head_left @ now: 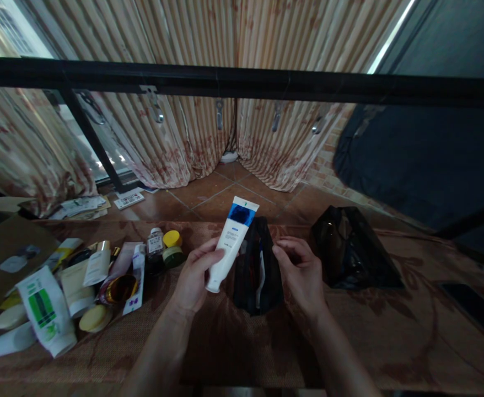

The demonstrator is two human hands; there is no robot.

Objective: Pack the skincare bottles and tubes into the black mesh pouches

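By the left hand (195, 271), a white tube (229, 247) was pinched aslant (blue-banded up top, its fine print unreadable), held by the left side of the black pouch (248, 282)! Its contents were mostly lost in shadow; whether its rim was pinched by the right hand (302, 269) couldn't be told.

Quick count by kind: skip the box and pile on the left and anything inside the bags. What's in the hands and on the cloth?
Tube: 1, white and blue, in the left hand
Black bags: 2, middle bag beside the right hand, right bag beyond it
Phone: 1, dark, far right
Total: 4
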